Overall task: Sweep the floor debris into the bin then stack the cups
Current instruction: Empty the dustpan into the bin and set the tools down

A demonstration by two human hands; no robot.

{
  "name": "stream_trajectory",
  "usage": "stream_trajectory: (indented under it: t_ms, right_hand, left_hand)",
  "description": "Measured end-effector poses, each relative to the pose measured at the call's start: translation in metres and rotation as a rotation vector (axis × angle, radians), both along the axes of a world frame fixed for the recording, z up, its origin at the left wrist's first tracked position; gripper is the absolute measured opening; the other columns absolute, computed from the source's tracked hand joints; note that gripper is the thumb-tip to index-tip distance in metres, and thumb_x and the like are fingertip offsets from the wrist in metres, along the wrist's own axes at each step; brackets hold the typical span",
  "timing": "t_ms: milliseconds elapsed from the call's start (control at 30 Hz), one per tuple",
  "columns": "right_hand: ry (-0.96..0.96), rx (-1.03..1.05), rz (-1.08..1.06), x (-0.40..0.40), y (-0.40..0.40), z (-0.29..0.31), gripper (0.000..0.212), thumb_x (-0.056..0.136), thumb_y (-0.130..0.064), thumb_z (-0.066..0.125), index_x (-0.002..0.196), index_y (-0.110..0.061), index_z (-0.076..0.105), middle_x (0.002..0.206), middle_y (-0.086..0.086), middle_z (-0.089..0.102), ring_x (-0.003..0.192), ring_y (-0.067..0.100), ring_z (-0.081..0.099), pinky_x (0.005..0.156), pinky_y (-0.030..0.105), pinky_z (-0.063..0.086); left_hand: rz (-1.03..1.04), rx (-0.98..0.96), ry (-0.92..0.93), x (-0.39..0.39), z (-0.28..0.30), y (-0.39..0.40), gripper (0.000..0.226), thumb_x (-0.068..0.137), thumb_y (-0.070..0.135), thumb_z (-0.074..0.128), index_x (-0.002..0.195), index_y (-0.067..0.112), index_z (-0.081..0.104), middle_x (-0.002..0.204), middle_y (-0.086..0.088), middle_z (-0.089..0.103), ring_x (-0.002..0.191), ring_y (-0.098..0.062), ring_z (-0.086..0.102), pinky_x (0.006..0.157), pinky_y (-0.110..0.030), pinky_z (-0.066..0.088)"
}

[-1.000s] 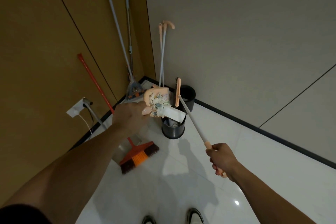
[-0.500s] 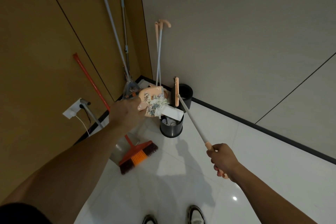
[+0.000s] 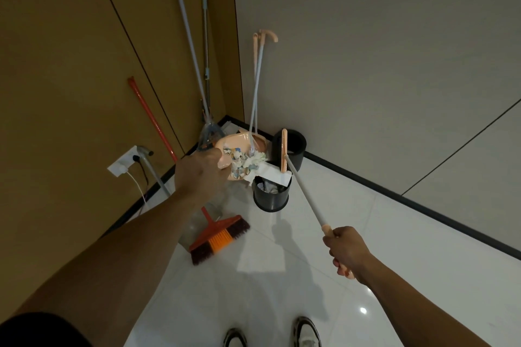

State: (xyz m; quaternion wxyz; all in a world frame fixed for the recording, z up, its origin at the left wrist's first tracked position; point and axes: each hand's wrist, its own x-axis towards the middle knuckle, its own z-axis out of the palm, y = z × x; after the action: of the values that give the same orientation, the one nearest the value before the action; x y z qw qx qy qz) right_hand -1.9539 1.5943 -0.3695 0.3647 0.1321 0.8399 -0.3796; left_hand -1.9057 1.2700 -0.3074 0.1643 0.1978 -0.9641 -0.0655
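My left hand (image 3: 200, 175) grips the rim of a peach dustpan (image 3: 239, 141), tipped above a small black bin (image 3: 271, 200) on the floor. Crumpled paper debris (image 3: 245, 163) and a white sheet hang at the pan's lower lip, over the bin's mouth. More paper lies inside the bin. My right hand (image 3: 348, 251) grips the peach end of a white broom handle (image 3: 304, 197). Its peach broom head (image 3: 284, 149) stands on edge just right of the debris.
A second black bin (image 3: 296, 146) stands behind, against the grey wall. An orange broom (image 3: 220, 236) leans on the brown wall at left, with its head on the tiles. Mop poles (image 3: 191, 45) fill the corner. A wall socket (image 3: 124, 163) has cables. My shoes (image 3: 306, 332) are at the bottom.
Both hands keep their grips. The dustpan stays tipped over the bin with the debris at its lip. The view has shifted slightly.
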Motion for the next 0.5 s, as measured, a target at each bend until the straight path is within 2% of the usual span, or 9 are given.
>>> stream_trajectory:
  t_ms: [133, 267, 400, 500]
  right_hand:
    - [0.022, -0.006, 0.005, 0.0, 0.001, 0.005, 0.023, 0.1, -0.017, 0.052, 0.099, 0.004, 0.061, 0.07, 0.012, 0.047, 0.048, 0.022, 0.044, 0.041, 0.021, 0.037]
    - [0.039, -0.025, -0.007, 0.0, 0.002, 0.007, 0.022, 0.1, -0.016, 0.053, 0.1, 0.004, 0.061, 0.072, 0.014, 0.049, 0.049, 0.022, 0.045, 0.043, 0.024, 0.039]
    - [0.049, -0.008, -0.025, 0.004, 0.004, 0.006, 0.021, 0.101, -0.02, 0.053, 0.096, -0.001, 0.062, 0.07, 0.012, 0.049, 0.048, 0.022, 0.045, 0.043, 0.023, 0.04]
    - [0.041, 0.006, -0.045, 0.003, 0.003, 0.005, 0.027, 0.102, -0.022, 0.052, 0.088, -0.001, 0.06, 0.066, 0.01, 0.047, 0.046, 0.02, 0.043, 0.042, 0.022, 0.038]
  left_hand:
    - [-0.008, 0.032, 0.014, -0.002, -0.003, -0.003, 0.026, 0.087, 0.035, 0.071, 0.079, 0.011, 0.065, 0.064, -0.012, 0.063, 0.052, -0.026, 0.053, 0.05, -0.025, 0.03]
    - [-0.008, 0.037, 0.068, -0.007, -0.003, -0.004, 0.024, 0.085, 0.032, 0.073, 0.081, 0.009, 0.065, 0.06, -0.011, 0.06, 0.05, -0.025, 0.046, 0.05, -0.025, 0.026]
    - [0.042, 0.075, 0.087, -0.012, -0.002, -0.009, 0.024, 0.085, 0.036, 0.072, 0.086, 0.012, 0.069, 0.064, -0.01, 0.064, 0.055, -0.03, 0.059, 0.05, -0.026, 0.032]
    - [0.121, 0.088, 0.086, -0.013, 0.0, -0.012, 0.027, 0.087, 0.039, 0.07, 0.086, 0.013, 0.07, 0.066, -0.01, 0.066, 0.056, -0.025, 0.054, 0.047, -0.023, 0.025]
